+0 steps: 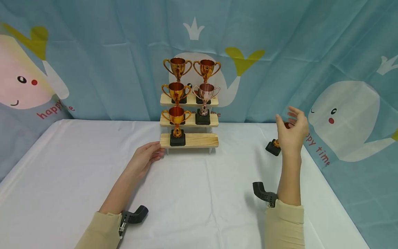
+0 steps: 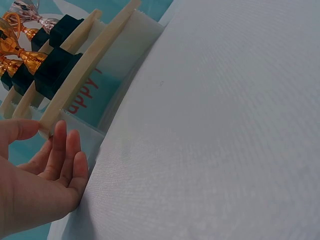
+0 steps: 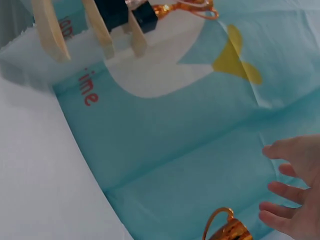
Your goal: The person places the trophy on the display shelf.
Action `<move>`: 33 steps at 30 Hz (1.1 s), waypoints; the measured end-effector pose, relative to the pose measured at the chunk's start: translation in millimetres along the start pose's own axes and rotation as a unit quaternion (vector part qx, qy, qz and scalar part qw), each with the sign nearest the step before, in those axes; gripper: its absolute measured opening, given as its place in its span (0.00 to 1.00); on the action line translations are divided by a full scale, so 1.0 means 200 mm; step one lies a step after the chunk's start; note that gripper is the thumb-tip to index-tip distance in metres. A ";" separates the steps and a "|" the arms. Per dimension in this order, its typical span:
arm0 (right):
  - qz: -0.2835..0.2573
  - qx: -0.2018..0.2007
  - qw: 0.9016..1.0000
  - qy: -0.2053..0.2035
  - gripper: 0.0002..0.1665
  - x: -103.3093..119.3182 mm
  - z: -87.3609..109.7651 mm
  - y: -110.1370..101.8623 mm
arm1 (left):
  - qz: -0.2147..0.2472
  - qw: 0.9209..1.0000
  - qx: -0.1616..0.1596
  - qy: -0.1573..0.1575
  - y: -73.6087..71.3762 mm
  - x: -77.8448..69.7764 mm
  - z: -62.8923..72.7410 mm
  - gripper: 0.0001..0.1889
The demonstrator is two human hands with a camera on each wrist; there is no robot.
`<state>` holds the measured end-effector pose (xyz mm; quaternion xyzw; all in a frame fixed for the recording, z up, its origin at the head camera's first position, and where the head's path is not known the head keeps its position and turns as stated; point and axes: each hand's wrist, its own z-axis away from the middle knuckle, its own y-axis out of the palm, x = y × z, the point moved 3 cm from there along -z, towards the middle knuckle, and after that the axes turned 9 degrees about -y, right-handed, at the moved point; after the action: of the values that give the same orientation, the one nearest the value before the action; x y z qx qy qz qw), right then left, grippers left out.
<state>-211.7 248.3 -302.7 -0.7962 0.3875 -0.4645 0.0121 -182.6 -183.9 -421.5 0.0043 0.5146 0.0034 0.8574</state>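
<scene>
My left hand grips the left end of the bottom board of a three-tier wooden display stand, the thumb at the board's end and a fingertip just under it. A gold trophy cup on a black base stands on the left part of that board. On the middle tier are another gold trophy and a rose-silver trophy. Over at the right, my right hand is raised with fingers spread, overlapping a separate gold trophy whose black base shows beside the hand.
Two gold trophies, a left one and a right one, stand on the top tier. A white cloth covers the table. Behind hangs a blue curtain printed with whales, close behind the stand.
</scene>
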 end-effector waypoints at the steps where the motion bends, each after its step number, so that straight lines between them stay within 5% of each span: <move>1: 0.004 -0.003 1.000 0.000 0.30 -0.01 0.00 -0.01 | -0.001 1.000 0.000 0.001 0.00 0.00 0.00 0.28; 14: 0.061 -0.011 0.998 0.013 0.32 -0.10 -0.02 -0.07 | -0.006 1.000 -0.006 -0.010 0.01 -0.01 0.00 0.28; 33: 0.037 0.044 0.990 0.127 0.36 -0.30 -0.03 -0.07 | -0.002 1.000 -0.003 -0.008 0.00 0.00 0.00 0.28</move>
<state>-224.7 298.3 -338.4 -0.7146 0.3940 -0.5778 0.0149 -183.1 -183.9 -421.9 0.0011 0.5079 0.0032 0.8614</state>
